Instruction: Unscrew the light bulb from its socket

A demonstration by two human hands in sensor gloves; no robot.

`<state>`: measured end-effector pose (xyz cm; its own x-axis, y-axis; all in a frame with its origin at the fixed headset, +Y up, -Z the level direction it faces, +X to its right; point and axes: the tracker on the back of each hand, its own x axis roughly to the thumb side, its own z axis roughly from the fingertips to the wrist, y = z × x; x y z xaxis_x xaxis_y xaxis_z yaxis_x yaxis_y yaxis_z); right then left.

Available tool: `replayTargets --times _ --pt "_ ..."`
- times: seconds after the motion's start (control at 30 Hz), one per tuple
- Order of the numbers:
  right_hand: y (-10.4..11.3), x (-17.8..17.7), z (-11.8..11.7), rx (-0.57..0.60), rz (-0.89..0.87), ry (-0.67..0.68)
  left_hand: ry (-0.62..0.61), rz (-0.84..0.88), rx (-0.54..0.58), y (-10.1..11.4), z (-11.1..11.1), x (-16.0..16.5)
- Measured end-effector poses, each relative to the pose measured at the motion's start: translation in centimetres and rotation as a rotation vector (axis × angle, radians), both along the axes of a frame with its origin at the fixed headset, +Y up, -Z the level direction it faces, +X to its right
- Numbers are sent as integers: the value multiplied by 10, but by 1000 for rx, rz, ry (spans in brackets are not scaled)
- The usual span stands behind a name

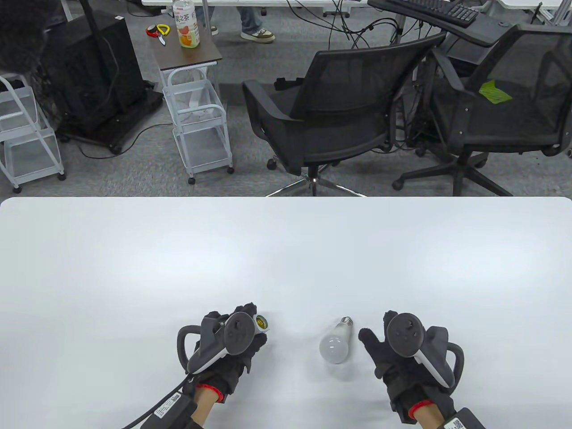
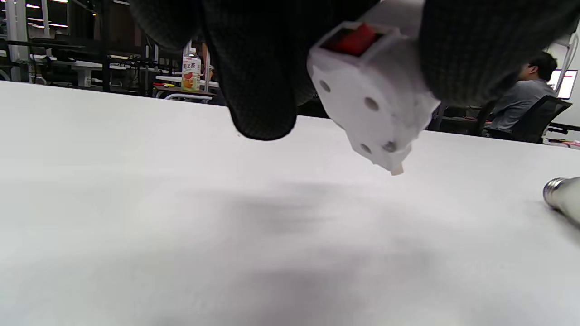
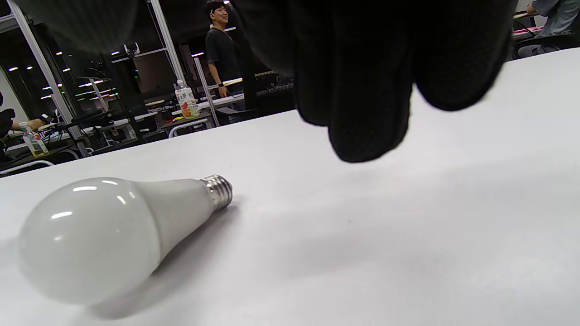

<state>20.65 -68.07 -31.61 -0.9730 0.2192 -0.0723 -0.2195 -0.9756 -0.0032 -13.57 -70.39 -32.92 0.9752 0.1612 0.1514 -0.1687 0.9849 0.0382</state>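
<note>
A white light bulb [image 1: 336, 343] lies on its side on the white table [image 1: 286, 250], free of the socket, metal screw base pointing away from me; it also shows in the right wrist view [image 3: 113, 231], and its base shows at the right edge of the left wrist view [image 2: 564, 199]. My left hand [image 1: 243, 333] holds the white socket [image 1: 262, 322] just above the table; in the left wrist view the socket [image 2: 376, 99] has a red switch and sits between my fingers [image 2: 258, 90]. My right hand [image 1: 380, 344] is empty, just right of the bulb, not touching it.
Two black office chairs [image 1: 330, 107] stand beyond the table's far edge. A small cart with a drink bottle [image 1: 185, 24] stands at the back left. The table holds nothing but the bulb and my hands.
</note>
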Motion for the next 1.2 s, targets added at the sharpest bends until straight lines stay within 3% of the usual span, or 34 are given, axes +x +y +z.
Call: replayTargets --times 0.3,1.2 --pt "0 0 0 8 -12 14 46 17 -68 -23 -7 -6" --pt "0 3 0 7 -19 11 -20 -159 -102 -33 -2 9"
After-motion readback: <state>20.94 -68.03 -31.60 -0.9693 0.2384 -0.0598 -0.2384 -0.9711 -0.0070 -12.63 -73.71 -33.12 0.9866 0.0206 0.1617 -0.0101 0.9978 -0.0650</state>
